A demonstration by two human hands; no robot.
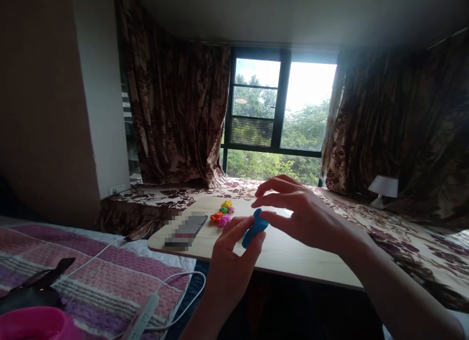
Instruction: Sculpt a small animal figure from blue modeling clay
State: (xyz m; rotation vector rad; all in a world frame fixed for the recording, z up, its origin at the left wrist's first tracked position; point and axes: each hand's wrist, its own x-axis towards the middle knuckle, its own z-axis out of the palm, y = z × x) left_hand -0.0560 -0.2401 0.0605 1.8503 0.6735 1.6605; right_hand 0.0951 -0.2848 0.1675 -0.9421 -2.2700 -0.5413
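Over the near edge of the table, my left hand (234, 257) is closed on a blue piece of what looks like modelling clay (252, 230), pinched between thumb and fingers. The piece is long and rounded, and it leans with its upper end to the right. From the right, my right hand (289, 208) reaches across with its fingers curved and apart. Its thumb tip touches the upper part of the blue piece, while the index fingertip hovers just above the top. Behind my left hand lies a cluster of small orange, yellow, green and pink lumps (217, 218).
On the pale table (311, 262), a flat dark object (198, 227), partly pixelated, lies left of the lumps. A white power strip (142, 315) with a cable and a pink container (36, 323) are on the striped bed cover (110, 276). A small lamp (383, 186) stands right of the window.
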